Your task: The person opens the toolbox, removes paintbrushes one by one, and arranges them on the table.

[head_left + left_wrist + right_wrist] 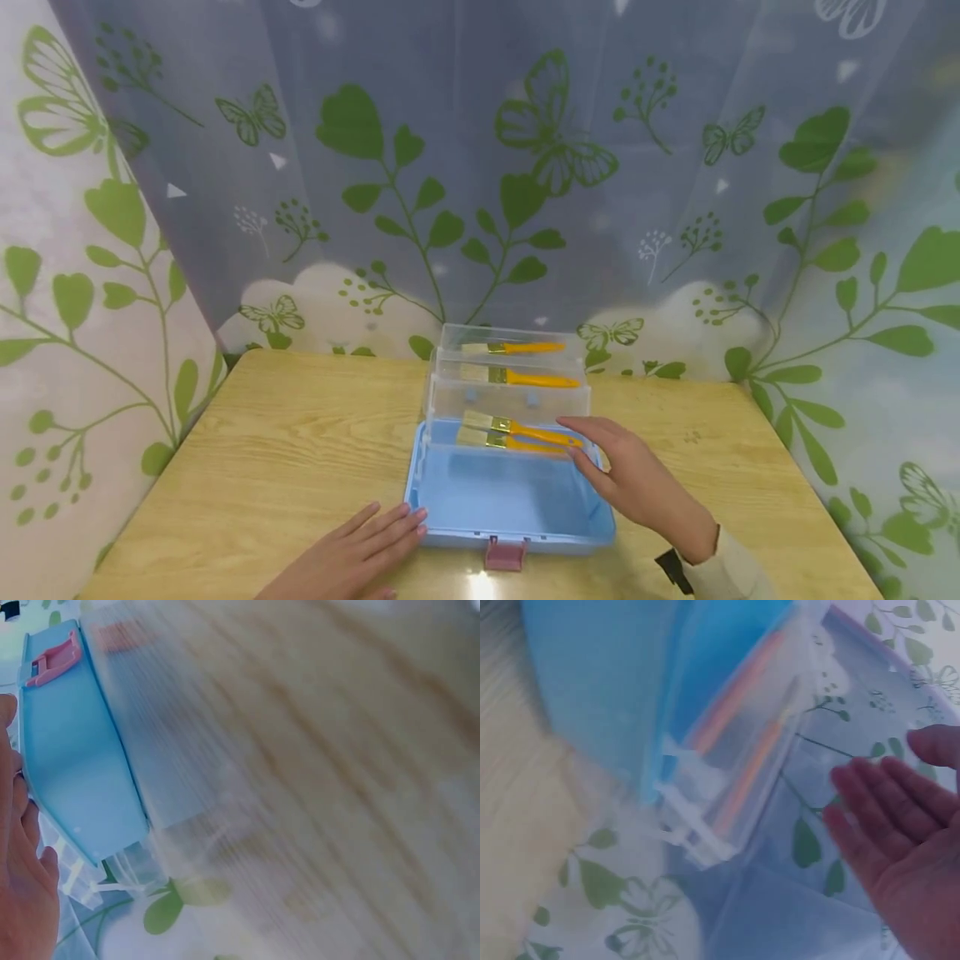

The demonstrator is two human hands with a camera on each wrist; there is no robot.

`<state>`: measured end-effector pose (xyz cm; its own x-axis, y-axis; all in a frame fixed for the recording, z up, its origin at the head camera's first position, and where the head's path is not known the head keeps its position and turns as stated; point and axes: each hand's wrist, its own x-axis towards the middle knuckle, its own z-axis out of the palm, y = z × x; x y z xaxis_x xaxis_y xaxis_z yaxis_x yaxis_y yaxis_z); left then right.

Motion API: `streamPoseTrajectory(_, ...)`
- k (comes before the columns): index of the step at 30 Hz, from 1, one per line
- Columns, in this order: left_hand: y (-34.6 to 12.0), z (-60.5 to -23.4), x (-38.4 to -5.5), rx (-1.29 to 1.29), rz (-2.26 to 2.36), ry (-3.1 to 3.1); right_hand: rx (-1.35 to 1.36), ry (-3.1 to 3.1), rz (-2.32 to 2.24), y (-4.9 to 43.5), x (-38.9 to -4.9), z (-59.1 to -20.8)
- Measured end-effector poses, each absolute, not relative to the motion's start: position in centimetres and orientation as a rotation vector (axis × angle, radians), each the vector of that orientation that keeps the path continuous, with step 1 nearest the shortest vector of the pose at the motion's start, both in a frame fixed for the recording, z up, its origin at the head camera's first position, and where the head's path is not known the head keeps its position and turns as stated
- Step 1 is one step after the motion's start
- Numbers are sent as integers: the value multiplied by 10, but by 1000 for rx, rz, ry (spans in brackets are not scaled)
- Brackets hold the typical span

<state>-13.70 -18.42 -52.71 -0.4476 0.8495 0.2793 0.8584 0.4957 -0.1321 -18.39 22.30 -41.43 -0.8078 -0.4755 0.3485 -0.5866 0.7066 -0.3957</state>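
Observation:
A light blue toolbox [502, 496] stands open on the wooden table [300, 442], its clear tiered trays [510, 392] fanned back. Yellow-handled paint brushes lie in it: one in the top tray [513, 347], one in the second tray [525, 377], two in the lowest tray [517, 433]. My left hand [378, 533] lies flat on the table, fingertips at the box's front left corner. My right hand [600, 454] reaches over the box's right rim with straight fingers, beside the lowest brushes' handles. The right wrist view shows that right hand [900, 840] with an empty palm, and blurred brushes [742, 727].
A pink latch [505, 553] hangs at the box's front edge; it shows in the left wrist view as latch [52, 660] on the blue box [75, 772], with my left hand [22, 885] beside it. Leaf-printed curtains [480, 167] surround the table on three sides.

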Motion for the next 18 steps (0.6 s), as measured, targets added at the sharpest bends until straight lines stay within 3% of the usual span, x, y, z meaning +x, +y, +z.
streamPoseTrajectory(8, -184, -526, -137, -1450, -44, -2443, 983, -2648, 1066, 227, -212, -426)
streamPoseTrajectory(18, -183, -526, -138, -1440, -68, -2459, 926, -2720, 1264, 222, -237, -433)
